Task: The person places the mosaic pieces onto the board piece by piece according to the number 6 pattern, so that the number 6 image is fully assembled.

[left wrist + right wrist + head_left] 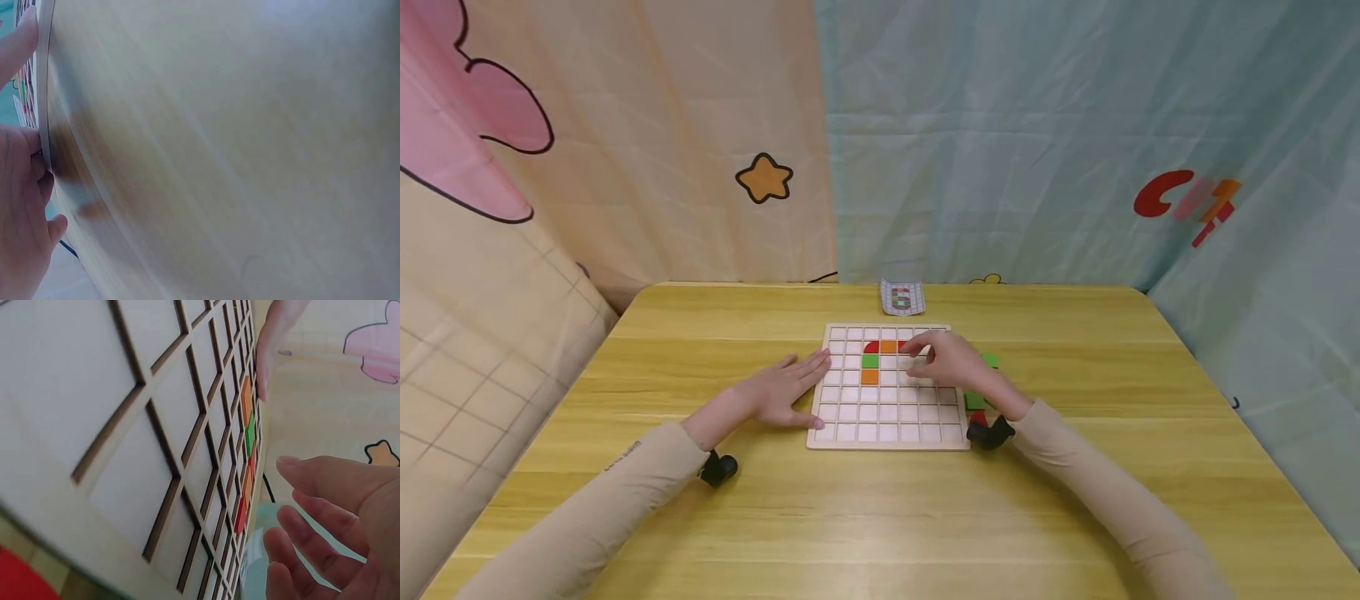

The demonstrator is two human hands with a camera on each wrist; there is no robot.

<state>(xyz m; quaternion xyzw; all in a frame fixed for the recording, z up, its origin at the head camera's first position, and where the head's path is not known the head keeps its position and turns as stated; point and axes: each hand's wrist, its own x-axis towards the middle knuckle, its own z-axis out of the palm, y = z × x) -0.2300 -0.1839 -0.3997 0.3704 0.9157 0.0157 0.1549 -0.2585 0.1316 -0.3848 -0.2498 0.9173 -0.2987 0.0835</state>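
A wooden grid board (887, 444) with white square cells lies on the table. In its upper cells sit a rounded red piece (872, 347), an orange square (889, 346), a second red piece (240, 515) partly behind the right fingers in the head view, a green square (870, 361) and a lower orange square (869, 377). My left hand (784, 390) rests on the board's left edge, fingers extended and thumb spread. Over the board's upper right, my right hand (951, 358) has its thumb and fingers apart, beside the second red piece, with nothing visible between them.
Green tiles (974, 400) and a red piece (978, 417) lie at the board's right side, partly covered by the right arm. Behind the board is a small card (902, 297) with a coloured grid pattern. Curtains (1000, 167) hang along the back of the wooden table (850, 525).
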